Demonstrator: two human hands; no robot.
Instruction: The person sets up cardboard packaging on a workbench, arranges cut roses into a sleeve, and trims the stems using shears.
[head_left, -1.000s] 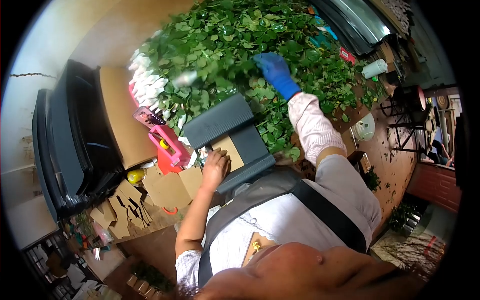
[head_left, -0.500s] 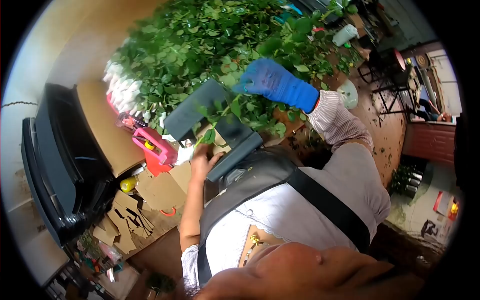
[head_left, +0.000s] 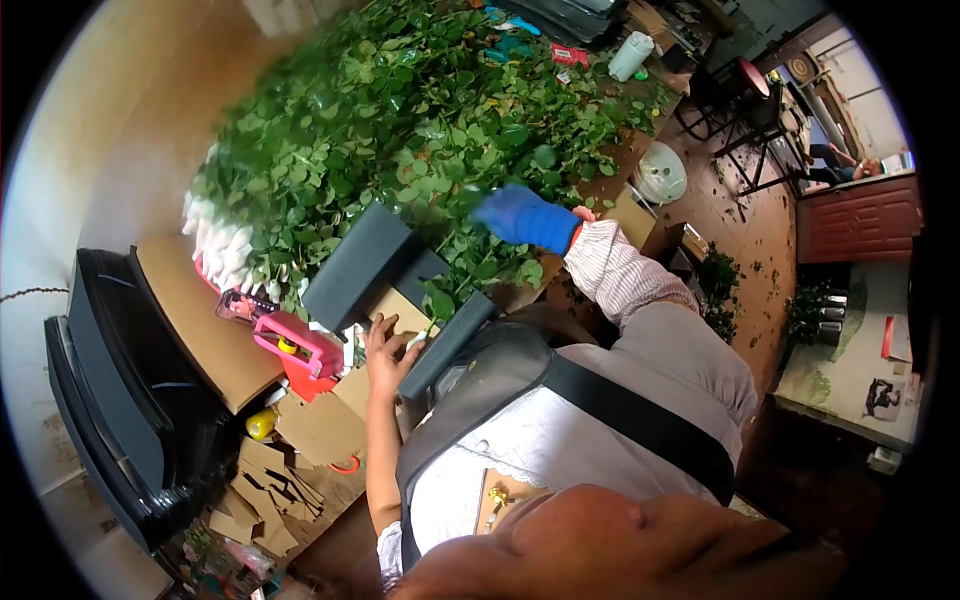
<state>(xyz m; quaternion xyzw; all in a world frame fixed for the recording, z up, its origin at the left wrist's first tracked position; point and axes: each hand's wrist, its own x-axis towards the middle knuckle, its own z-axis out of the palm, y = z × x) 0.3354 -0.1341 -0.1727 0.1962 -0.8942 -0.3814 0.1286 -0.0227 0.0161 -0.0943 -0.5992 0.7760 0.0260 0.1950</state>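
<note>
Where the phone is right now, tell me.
In the head view, the phone is on the person's left, right beside the pink holder, between the cardboard sheet and the leafy heap.

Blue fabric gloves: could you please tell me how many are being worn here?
1: the blue fabric glove is on the right hand, by the green leafy stems. The left hand is bare. Loose ones may be hidden under the leaves.
</note>
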